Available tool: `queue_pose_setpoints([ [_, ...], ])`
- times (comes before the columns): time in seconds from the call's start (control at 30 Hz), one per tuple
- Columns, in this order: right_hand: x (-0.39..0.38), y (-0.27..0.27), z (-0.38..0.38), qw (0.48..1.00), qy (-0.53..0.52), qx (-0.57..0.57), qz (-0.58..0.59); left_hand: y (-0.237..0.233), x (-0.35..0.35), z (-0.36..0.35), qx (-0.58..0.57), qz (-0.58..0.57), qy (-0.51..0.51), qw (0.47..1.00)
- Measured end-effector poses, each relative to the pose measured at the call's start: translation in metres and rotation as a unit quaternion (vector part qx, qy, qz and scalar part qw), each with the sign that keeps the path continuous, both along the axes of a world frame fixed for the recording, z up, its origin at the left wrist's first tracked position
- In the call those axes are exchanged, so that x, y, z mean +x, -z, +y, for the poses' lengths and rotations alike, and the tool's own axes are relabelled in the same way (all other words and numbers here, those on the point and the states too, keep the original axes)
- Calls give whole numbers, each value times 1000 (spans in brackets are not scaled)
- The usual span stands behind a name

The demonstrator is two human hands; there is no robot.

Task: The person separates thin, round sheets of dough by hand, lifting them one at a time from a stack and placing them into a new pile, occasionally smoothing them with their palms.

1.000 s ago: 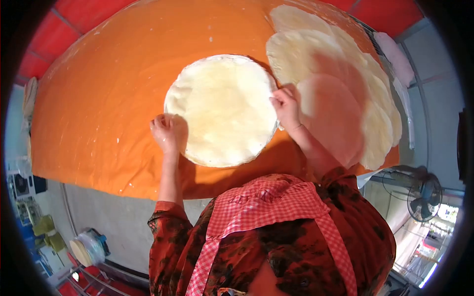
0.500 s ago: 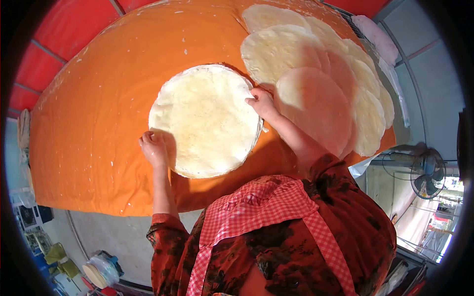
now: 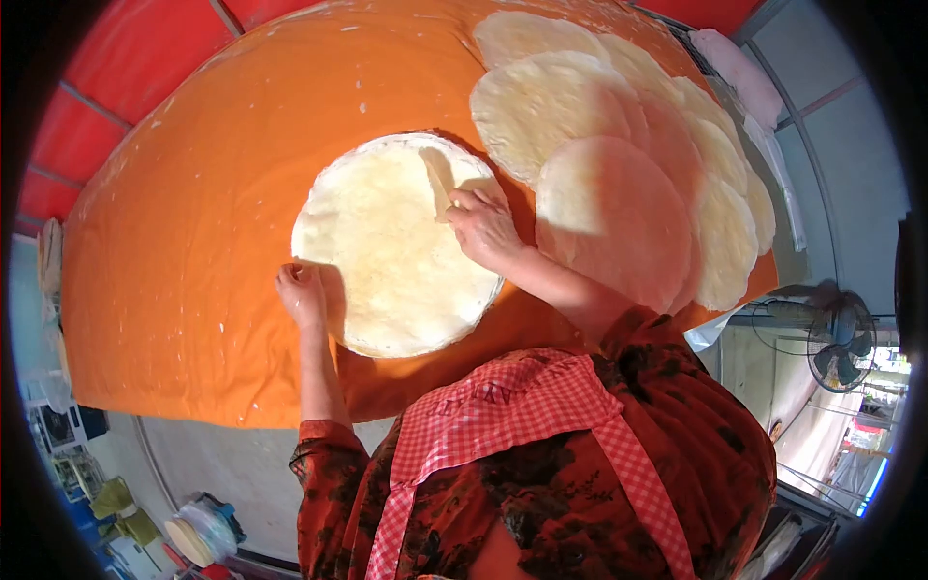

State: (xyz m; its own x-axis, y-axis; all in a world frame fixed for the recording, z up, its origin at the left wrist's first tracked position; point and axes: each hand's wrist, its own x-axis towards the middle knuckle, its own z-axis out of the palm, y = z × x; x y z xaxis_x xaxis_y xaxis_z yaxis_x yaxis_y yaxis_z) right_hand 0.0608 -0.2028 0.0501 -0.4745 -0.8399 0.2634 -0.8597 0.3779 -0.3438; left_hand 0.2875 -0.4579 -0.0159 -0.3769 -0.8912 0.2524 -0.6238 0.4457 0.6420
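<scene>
A stack of thin, pale round flatbreads lies on the orange cloth in front of me. At its upper right, my right hand pinches the edge of the top flatbread, which is lifted and folded in toward the middle with a shadow behind it. My left hand is closed at the stack's lower left rim, its thumb and fingers pinched on the edge. How many layers the left fingers hold is hidden.
Several more round flatbreads overlap in a fan at the right of the orange cloth. A standing fan is off to the right. A pink bundle rests at the upper right, and clear-wrapped round goods are at the lower left.
My right hand has moved left and slightly down from the stack's right rim, peeling the top flatbread's edge up and inward. My left hand has hardly moved.
</scene>
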Motion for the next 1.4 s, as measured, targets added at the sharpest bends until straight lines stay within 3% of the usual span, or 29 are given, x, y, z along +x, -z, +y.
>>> queue_pose_setpoints([
  [0.03,-1,7,0,997,21,-69,-42,1,0,0,6,-1,1,1000],
  [0.13,-18,19,-2,963,159,-122,-179,-4,0,3,21,-4,-3,1000],
  [0.27,-40,44,-4,924,213,-114,-298,-5,-1,4,6,-3,1,1000],
  [0.37,-50,24,-1,947,175,-25,-270,6,0,1,11,14,1,1000],
  [0.4,-55,40,0,967,160,-79,-182,17,-1,-4,15,25,0,1000],
  [0.47,-60,29,1,964,151,-95,-199,14,3,-6,14,29,-5,999],
  [0.53,-87,38,2,950,84,-35,-300,10,4,-6,28,27,-7,999],
  [0.63,-91,22,4,916,76,-16,-394,-3,0,1,39,19,-28,999],
  [0.73,-94,30,3,899,32,-25,-437,-7,-2,0,59,14,-41,997],
  [0.93,-83,29,0,847,53,-111,-517,-14,-11,-9,90,19,-47,995],
  [1.03,-82,32,0,848,73,-133,-507,-10,-12,-18,96,41,-34,994],
  [1.13,-76,29,-2,834,105,-241,-485,-19,-19,-15,83,96,-36,991],
  [1.23,-82,51,-1,838,124,-246,-470,-15,-18,-18,46,68,-30,996],
  [1.3,-88,74,2,872,131,-232,-412,-3,-20,-22,39,54,-32,997],
  [1.4,-96,98,5,891,137,-217,-375,20,-18,-30,128,136,-28,982],
])
